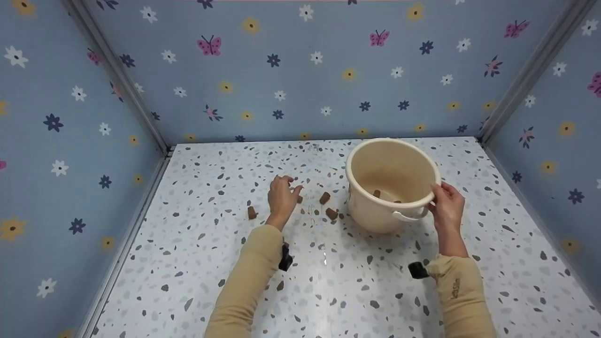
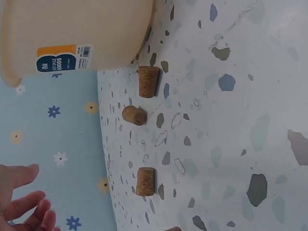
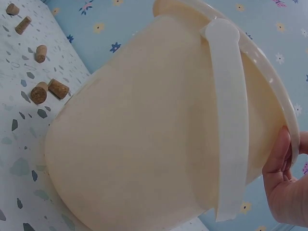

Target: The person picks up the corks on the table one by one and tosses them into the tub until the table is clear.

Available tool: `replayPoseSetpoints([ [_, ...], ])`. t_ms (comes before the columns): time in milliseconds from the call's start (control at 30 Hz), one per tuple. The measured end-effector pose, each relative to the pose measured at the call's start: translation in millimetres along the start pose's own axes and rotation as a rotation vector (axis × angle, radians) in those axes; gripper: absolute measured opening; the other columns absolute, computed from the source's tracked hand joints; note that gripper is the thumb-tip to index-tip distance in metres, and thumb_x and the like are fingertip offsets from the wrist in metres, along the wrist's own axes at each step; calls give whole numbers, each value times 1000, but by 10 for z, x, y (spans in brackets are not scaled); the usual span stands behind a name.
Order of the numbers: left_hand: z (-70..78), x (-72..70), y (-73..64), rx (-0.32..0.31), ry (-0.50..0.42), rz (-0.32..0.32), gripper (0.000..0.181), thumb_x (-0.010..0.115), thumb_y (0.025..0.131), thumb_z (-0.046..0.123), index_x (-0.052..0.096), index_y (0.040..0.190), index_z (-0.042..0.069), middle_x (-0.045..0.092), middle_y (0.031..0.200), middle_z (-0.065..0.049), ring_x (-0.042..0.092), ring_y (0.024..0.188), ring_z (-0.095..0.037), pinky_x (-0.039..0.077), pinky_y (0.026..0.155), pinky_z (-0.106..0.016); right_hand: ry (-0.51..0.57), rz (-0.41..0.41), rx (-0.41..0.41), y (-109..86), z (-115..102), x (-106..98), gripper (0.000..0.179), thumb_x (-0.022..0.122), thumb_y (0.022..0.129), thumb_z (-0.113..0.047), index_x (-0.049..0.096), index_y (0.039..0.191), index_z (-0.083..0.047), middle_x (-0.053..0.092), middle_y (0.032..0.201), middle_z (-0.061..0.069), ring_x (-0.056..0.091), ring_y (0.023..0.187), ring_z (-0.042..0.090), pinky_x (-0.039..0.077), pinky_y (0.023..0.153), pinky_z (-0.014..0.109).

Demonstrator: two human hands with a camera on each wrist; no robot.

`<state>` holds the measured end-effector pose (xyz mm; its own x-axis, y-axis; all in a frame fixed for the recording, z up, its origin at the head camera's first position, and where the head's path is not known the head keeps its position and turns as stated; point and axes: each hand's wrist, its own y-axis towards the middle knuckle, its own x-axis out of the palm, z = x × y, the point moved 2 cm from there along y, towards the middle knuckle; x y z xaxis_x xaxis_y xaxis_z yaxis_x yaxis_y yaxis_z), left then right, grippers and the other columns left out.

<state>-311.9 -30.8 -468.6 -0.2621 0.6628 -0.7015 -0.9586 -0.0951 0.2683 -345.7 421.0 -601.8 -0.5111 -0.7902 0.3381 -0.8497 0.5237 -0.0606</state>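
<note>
Two hands are working around a cream bucket [image 1: 392, 183] that is standing on the speckled desk [image 1: 328, 281]. The right hand [image 1: 447, 204] is gripping the bucket's rim on the side nearest the person, fingers curling over the edge just above the white handle [image 1: 409, 216], which is hanging down against the wall; in the right wrist view the bucket is looking slightly tilted. The left hand [image 1: 283, 195] is hovering low over the desk well to the left of the bucket, fingers loosely spread and holding nothing that is showing; in the left wrist view its fingertips [image 2: 24, 202] are showing bare and relaxed. Several corks are lying on the desk between that hand and the bucket: one cork [image 1: 324, 197] is sitting just left of the bucket, another cork [image 1: 332, 213] is lying close to the bucket's base, and a lone cork [image 1: 252, 212] is resting farther from the bucket, beyond the left hand. At least one cork inside [image 1: 376, 193] is lying on the bucket's floor. Flowered blue walls [image 1: 300, 70] are rising behind the bucket
</note>
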Motion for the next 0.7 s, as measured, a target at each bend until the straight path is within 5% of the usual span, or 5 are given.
replayPoseSetpoints([
  [200,-157,-13,-9,-48,8,-7,28,63,82,20,62,100,-2,55,91,-12,52,85,-24,44,71,-35,43,-2,-58,0,27,2,54,77,69,-26,54,112,-3,59,102,16,61,76,23,49,48,29],
  [600,-441,5,-48,-136,75,-17,31,67,80,20,61,102,0,54,97,-14,52,92,-27,44,74,-39,-25,33,-18,-27,-2,18,57,77,67,-33,56,114,-8,58,107,15,60,86,26,51,55,32],
  [700,-522,16,-51,-178,88,-16,32,68,79,19,61,104,0,54,98,-15,51,94,-28,43,75,-41,-36,25,20,-273,-243,155,54,76,69,-30,55,114,-8,60,103,12,61,83,22,51,56,32],
])
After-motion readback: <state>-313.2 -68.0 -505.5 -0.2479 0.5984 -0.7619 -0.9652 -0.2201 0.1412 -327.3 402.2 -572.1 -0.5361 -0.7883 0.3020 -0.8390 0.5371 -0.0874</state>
